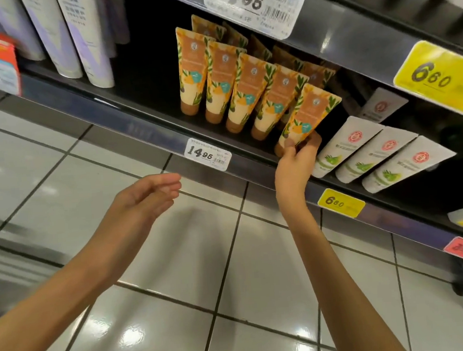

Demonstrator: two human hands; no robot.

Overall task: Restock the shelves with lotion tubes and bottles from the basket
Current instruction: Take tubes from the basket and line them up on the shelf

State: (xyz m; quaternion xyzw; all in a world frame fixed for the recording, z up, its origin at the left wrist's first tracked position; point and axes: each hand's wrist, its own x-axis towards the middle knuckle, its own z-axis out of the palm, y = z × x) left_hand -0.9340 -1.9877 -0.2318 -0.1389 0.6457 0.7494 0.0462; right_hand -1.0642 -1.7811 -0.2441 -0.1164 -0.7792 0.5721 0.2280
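Note:
My right hand (296, 156) pinches the lower end of an orange and cream lotion tube (307, 115), which stands cap-down at the right end of a row of matching tubes (234, 87) on the dark shelf (149, 126). More of these tubes stand behind the front row. My left hand (146, 196) hovers in front of the shelf edge with relaxed fingers and holds nothing. The basket is out of view.
Three white tubes with green print (372, 154) stand to the right of the held tube. Tall lilac and white tubes (81, 40) stand at the left. Price tags read 14.95 (207, 154) and 6.60 (340, 202). A glossy white tiled floor (165, 305) lies below.

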